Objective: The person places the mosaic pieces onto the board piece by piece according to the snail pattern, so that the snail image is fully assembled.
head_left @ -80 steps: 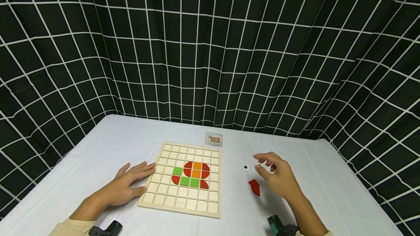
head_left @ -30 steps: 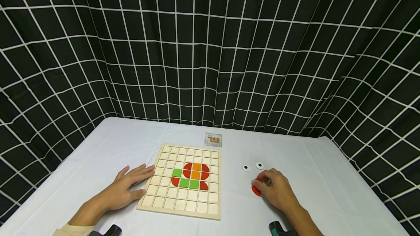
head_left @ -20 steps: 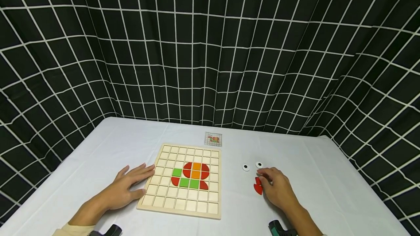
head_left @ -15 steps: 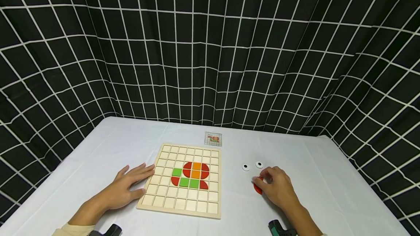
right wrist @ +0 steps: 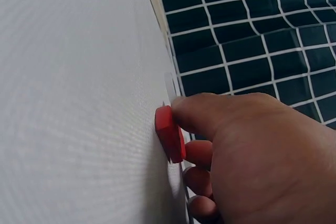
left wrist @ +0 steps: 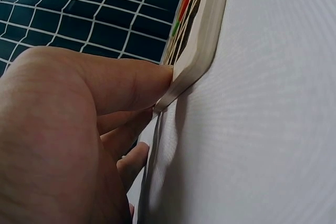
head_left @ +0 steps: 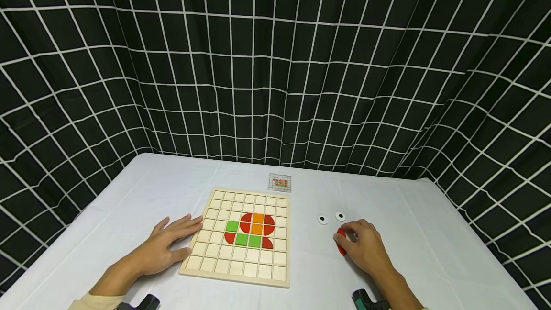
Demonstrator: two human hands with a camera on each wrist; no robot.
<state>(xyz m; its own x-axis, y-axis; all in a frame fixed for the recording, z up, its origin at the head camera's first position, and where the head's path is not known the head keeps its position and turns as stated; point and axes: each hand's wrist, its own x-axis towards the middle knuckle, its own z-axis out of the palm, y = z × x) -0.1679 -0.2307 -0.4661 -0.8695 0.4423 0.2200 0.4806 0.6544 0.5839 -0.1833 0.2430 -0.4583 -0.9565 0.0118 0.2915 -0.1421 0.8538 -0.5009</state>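
My left hand [head_left: 165, 243] rests flat at the left edge of a wooden grid board [head_left: 234, 266], its fingers spread and its fingertips against the rim. Red, green and orange tiles [head_left: 255, 240] sit in the board's middle cells. Right of the board, my right hand [head_left: 363, 248] pinches at red quarter-circle tiles low over the table. Thumb and fingers partly cover them; the right wrist view shows a red tile [right wrist: 169, 132] on edge at the thumb tip, with more red behind it. Two white eye discs [head_left: 322, 220] with black pupils lie just beyond that hand.
A small picture card [head_left: 280, 182] with a coloured grid pattern lies behind the board. White cloth [head_left: 413, 233] covers the table. Black curtains [head_left: 241, 85] with white grid lines stand around the back and sides.
My right hand has come down from beside the eye discs to the red tiles, which have shifted and turned slightly. A second eye disc now shows on the cloth. My left hand stays put.
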